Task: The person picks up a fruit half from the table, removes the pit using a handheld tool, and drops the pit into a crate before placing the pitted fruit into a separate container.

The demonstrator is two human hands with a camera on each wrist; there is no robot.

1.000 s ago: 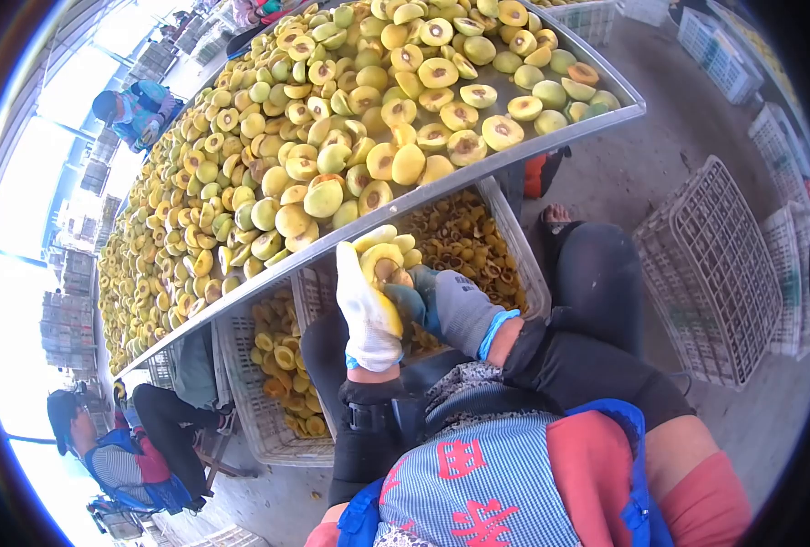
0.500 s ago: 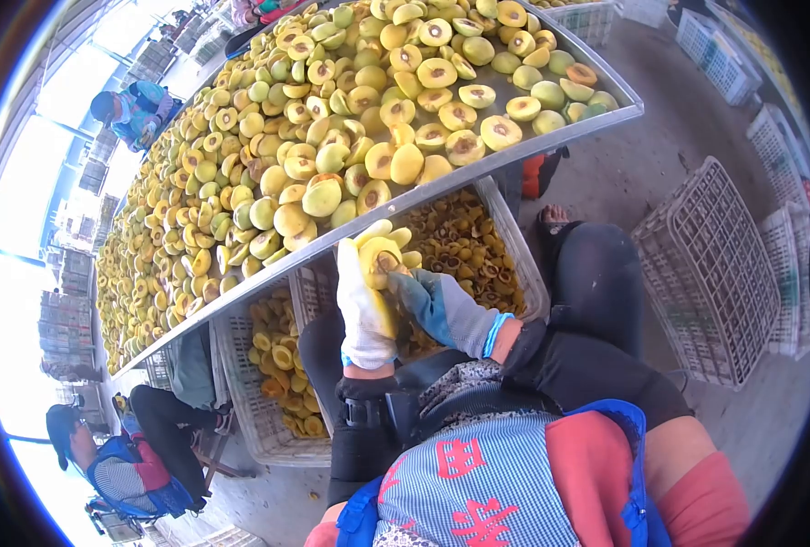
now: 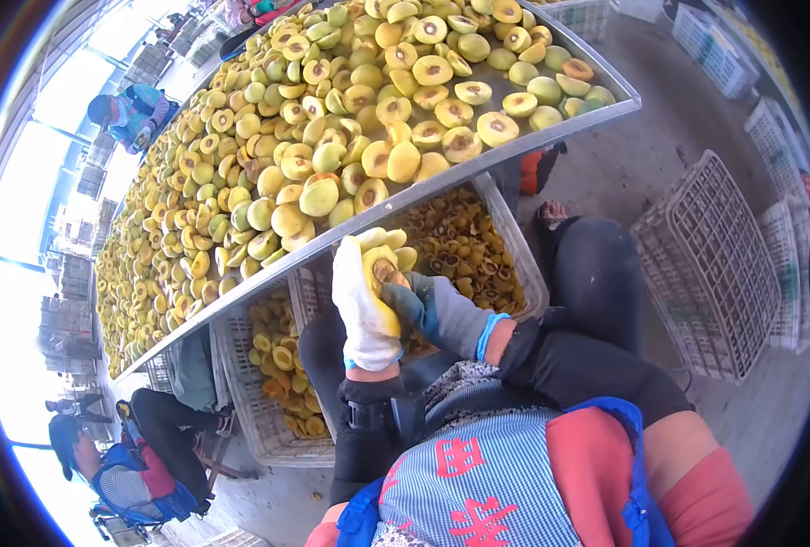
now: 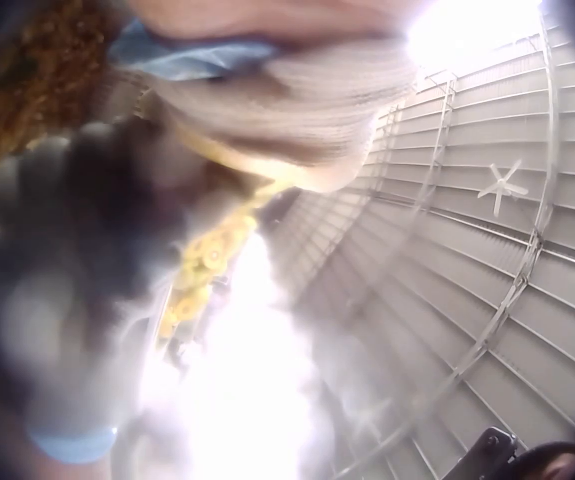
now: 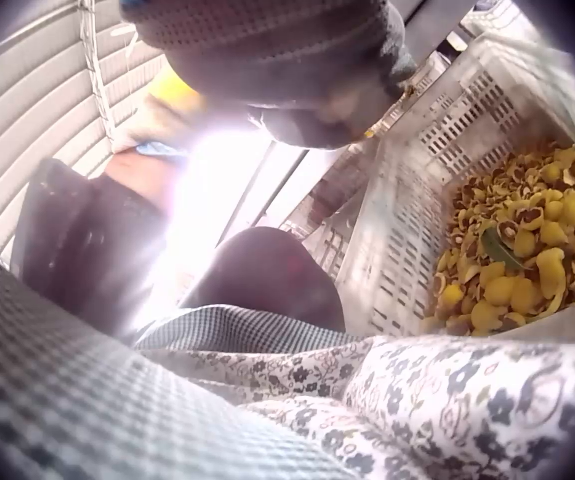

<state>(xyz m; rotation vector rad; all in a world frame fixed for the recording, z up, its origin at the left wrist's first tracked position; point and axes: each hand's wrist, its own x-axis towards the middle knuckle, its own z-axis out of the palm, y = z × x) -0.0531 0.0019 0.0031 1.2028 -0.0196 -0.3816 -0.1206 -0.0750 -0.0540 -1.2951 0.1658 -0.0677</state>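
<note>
My left hand (image 3: 361, 305), in a white glove with yellow on the palm side, holds a yellow peach half (image 3: 376, 259) cut side up, a brown pit area at its middle. My right hand (image 3: 441, 312), in a grey and dark blue glove, is curled against that half, its thumb side right at the brown centre. I cannot tell whether the right fingers grip a tool. In the left wrist view the right glove (image 4: 78, 250) is blurred beside the left glove (image 4: 278, 115). In the right wrist view the right glove (image 5: 278, 60) hides the fruit.
A metal-rimmed table (image 3: 505, 157) heaped with peach halves stands just beyond my hands. Below are a crate of brownish scraps (image 3: 464, 251) and a crate of yellow pieces (image 3: 286, 365). An empty-looking crate (image 3: 711, 264) stands right. A seated person (image 3: 136, 474) is at left.
Half a second ago the right hand was lower and slightly apart from the cut face; now it is tight against the peach half. The left hand keeps its hold, shifting slightly.
</note>
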